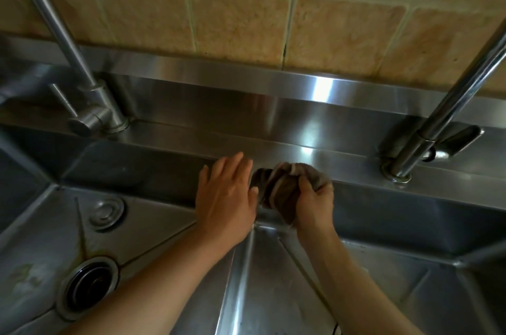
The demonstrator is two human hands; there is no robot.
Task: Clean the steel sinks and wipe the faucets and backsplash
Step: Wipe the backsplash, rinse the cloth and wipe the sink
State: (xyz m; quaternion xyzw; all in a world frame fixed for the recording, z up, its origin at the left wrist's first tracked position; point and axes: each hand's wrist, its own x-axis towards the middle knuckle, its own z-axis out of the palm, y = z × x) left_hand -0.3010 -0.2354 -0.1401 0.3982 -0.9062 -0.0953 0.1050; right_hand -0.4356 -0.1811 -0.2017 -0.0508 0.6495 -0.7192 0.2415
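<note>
A steel double sink fills the view, with the left basin (153, 228) and the right basin (383, 266) split by a divider (246, 258). My right hand (315, 206) grips a bunched brown and grey cloth (279, 187) at the far end of the divider, against the back ledge (287, 150). My left hand (227, 195) lies flat with straight fingers beside the cloth, touching the ledge's edge. The left faucet (90, 99) and the right faucet (427, 132) stand on the ledge. A steel backsplash strip (219, 72) runs below tan wall tiles (241, 20).
The left basin holds a dark round drain (89, 284) and a steel drain cover (106, 211) lying near the back wall. Yellowish stains streak the left basin floor. Both faucet spouts arch toward me over the basins.
</note>
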